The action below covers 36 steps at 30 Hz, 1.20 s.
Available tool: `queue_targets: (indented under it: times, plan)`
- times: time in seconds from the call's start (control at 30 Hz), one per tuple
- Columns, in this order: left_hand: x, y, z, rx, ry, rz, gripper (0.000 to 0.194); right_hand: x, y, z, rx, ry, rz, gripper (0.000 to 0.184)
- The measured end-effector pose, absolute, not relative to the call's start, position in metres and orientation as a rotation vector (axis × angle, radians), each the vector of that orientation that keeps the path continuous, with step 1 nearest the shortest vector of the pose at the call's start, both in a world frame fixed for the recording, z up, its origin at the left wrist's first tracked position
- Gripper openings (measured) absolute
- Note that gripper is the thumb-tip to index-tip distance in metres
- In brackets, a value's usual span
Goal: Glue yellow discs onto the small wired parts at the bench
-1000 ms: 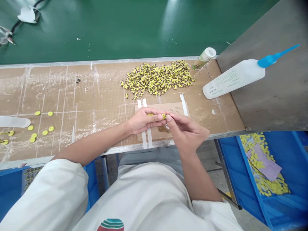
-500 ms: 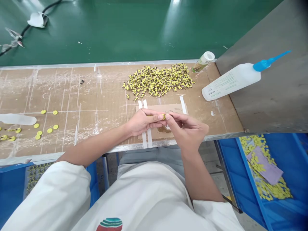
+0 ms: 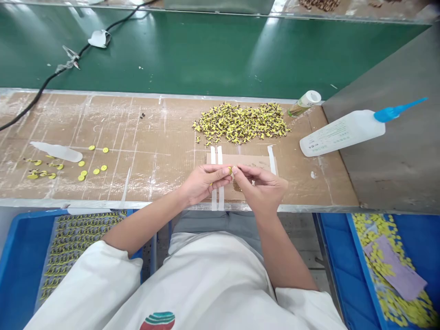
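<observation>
My left hand [image 3: 205, 182] is closed in a pinch on a small yellow piece [image 3: 230, 170], between thumb and forefinger. My right hand [image 3: 264, 187] meets it from the other side, thumb and forefinger pinched at the same piece; its exact shape is mostly covered by the fingertips. Both hands hover over a cardboard pad [image 3: 245, 159] with white tape strips and a wet brown patch [image 3: 237, 186]. Beyond them lies a heap of tiny yellow and dark figure-like parts [image 3: 242, 123].
At right, a white squeeze bottle [image 3: 343, 133] with a blue nozzle leans beside a small tube [image 3: 305, 103] and a metal panel [image 3: 395, 123]. Yellow discs [image 3: 104, 168] and a translucent nozzle-shaped piece [image 3: 58, 151] lie left. Blue bins [image 3: 20, 243] flank me below the table.
The camera view has tilted up and to the left, so the table and bins appear shifted. My hands remain together at the small yellow piece, with slight finger movement.
</observation>
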<state>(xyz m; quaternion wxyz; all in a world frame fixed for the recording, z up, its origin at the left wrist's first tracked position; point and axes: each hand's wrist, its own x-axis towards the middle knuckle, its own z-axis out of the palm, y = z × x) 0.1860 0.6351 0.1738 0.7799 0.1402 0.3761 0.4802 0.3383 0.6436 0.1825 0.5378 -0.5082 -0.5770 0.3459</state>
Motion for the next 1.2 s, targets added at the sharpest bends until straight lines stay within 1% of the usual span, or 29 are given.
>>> queue_targets:
  times: [0.37,0.47,0.6,0.87,1.07,1.2]
  plan:
    - [0.199,0.613,0.175,0.143,0.855,1.308,0.025,0.334,0.644,0.188,-1.136,-1.407,0.906,0.017]
    - [0.199,0.609,0.175,0.161,0.864,1.337,0.026,0.333,0.644,0.189,-1.096,-1.444,0.935,0.015]
    - [0.195,0.605,0.175,0.217,0.886,1.389,0.022,0.330,0.645,0.186,-1.059,-1.438,1.012,0.014]
    - [0.181,0.597,0.169,0.147,0.973,1.475,0.024,0.310,0.649,0.168,-1.038,-1.495,1.075,0.018]
    - [0.170,0.590,0.163,-0.003,0.987,1.613,0.013,0.277,0.652,0.160,-1.004,-1.332,1.282,0.027]
    - [0.155,0.584,0.161,-0.103,0.961,1.678,0.016,0.261,0.658,0.157,-1.011,-1.313,1.247,0.030]
